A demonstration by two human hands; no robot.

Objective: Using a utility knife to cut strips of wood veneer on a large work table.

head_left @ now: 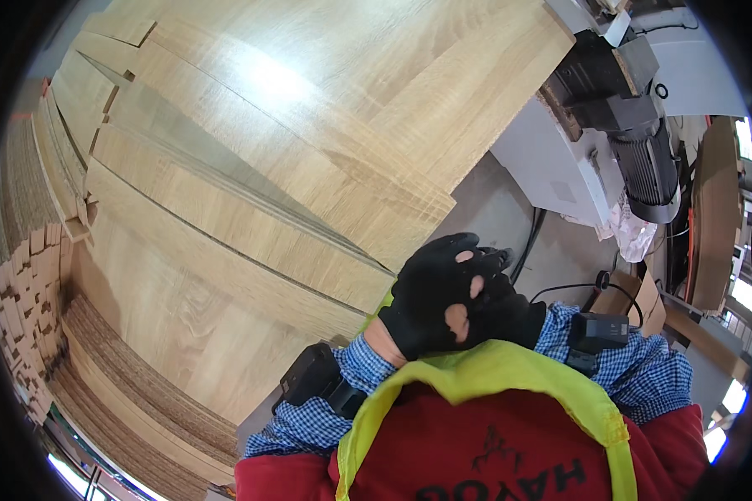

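My left hand (430, 292) and my right hand (514, 311) are together in front of my chest, both in black gloves with holes that show bare skin. The dark gloves overlap, so where one ends and the other begins is hard to make out. The left hand's fingers look curled against the right hand; anything between them is hidden. The right hand's fingers are mostly covered. Just beyond my left hand lie long wood-grain strips (251, 221), stacked beside and partly over wide wood-grain panels (351, 92).
More panels with rough particleboard edges (150, 376) are piled at the left, beside a stack of small cut ends (29, 280). A machine with a dark ribbed motor (643, 163) stands at the right, with a black cable (533, 242) on the floor and a brown board (714, 217) upright behind.
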